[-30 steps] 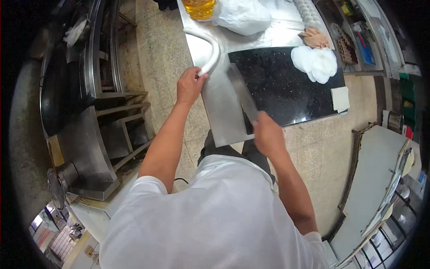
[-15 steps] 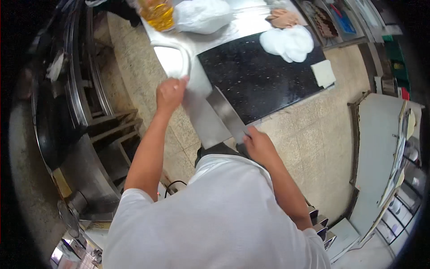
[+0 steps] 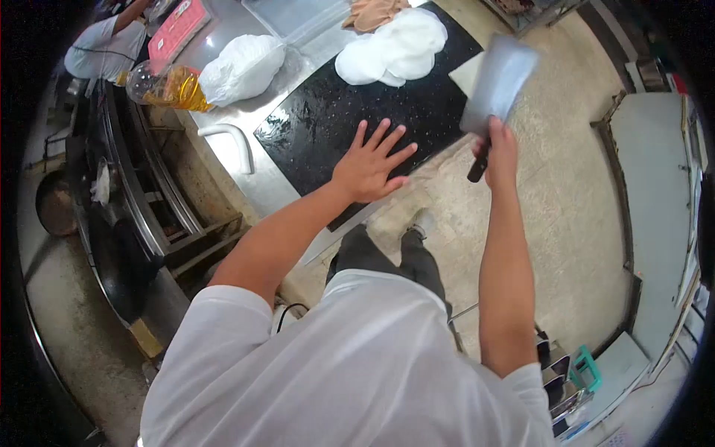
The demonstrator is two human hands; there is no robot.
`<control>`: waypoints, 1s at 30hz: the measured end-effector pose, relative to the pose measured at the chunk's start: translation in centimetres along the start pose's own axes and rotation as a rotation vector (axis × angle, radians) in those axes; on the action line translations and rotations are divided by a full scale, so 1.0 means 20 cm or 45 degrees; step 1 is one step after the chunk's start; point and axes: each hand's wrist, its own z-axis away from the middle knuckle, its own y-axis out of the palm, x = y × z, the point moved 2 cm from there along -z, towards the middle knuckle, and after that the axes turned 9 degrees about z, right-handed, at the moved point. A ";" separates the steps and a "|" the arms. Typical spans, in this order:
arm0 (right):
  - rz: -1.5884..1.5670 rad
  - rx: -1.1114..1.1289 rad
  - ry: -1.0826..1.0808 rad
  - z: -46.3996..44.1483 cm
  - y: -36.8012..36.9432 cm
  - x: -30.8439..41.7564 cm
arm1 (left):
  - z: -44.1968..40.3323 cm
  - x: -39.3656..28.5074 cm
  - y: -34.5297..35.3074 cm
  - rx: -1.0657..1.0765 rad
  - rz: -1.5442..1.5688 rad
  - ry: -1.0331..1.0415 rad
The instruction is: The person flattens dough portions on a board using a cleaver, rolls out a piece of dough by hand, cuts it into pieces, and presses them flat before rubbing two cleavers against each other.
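Note:
My right hand (image 3: 500,153) grips a cleaver (image 3: 500,83) by its dark handle, with the broad blade raised beyond the right edge of a black speckled board (image 3: 320,112). Fingers spread, my left hand (image 3: 372,165) is flat over the board's near part and holds nothing; whether it touches the surface I cannot tell. Left of the board, a curved white rope-like piece (image 3: 240,145), perhaps dough, lies on the metal tabletop (image 3: 261,182). Several overlapping white round sheets (image 3: 398,48) rest at the board's far end. The blade partly covers a pale square piece (image 3: 468,74) at the board's right edge.
A bottle of yellow oil (image 3: 175,88), a white plastic bag (image 3: 242,68), a clear tray (image 3: 294,15) and a brown cloth (image 3: 376,12) stand on the far tabletop. A stove range (image 3: 141,186) is on the left. Another person (image 3: 104,48) is at upper left.
My left hand has left the white rope-like piece and moved right over the board, its fingers now spread. My right hand has lifted the cleaver from the board's left edge, up and right.

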 end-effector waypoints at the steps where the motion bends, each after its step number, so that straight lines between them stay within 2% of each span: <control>1: -0.130 0.067 0.370 -0.05 0.06 -0.04 | 0.01 -0.01 0.02 0.017 -0.009 0.011; 5: -0.092 0.047 0.388 0.09 0.06 -0.09 | 0.00 0.03 0.03 -0.064 0.136 -0.099; 7: 0.470 0.268 0.213 0.32 0.05 -0.10 | 0.00 0.05 -0.01 -0.149 0.431 -0.145; 8: 0.775 0.372 0.249 0.49 0.07 -0.05 | 0.01 0.02 -0.05 -0.234 0.414 -0.165; 9: 0.796 0.527 0.085 0.61 0.09 -0.19 | 0.05 0.04 -0.03 -0.231 0.411 -0.178; 11: 1.107 0.891 -0.165 0.84 0.19 -0.27 | 0.15 0.02 0.05 0.044 0.221 0.277; 13: 1.006 0.869 0.021 0.88 0.31 -0.31 | 0.14 0.04 0.03 0.125 0.208 0.281; 14: 1.037 0.852 -0.066 0.82 0.33 -0.37 | 0.10 0.07 0.04 0.094 0.178 0.301; 17: 0.996 0.958 -0.032 0.59 0.33 -0.21 | -0.01 0.10 0.01 0.111 0.156 0.295; 19: 1.124 0.932 -0.036 0.42 0.34 -0.05 | -0.15 0.19 -0.02 -0.093 0.138 0.200; 21: 1.244 0.931 -0.020 0.43 0.35 -0.03 | -0.20 0.20 -0.04 -0.131 0.119 0.201; 23: 1.166 0.854 -0.118 0.59 0.32 -0.11 | -0.17 0.15 -0.01 0.037 0.075 0.355; 24: 1.099 0.983 0.057 0.71 0.28 -0.13 | -0.08 0.11 0.02 0.175 0.103 0.474; 25: 1.111 0.982 0.019 0.84 0.26 -0.25 | 0.04 0.07 0.08 0.297 0.178 0.603; 26: 1.123 0.975 -0.028 0.93 0.26 -0.37 | 0.11 0.00 0.09 0.333 0.254 0.629; 28: 1.168 0.826 0.111 0.94 0.32 -0.30 | 0.04 0.02 0.09 0.378 0.335 0.689; 30: 1.249 0.737 0.197 0.86 0.33 -0.17 | -0.06 0.07 0.03 0.362 0.157 0.611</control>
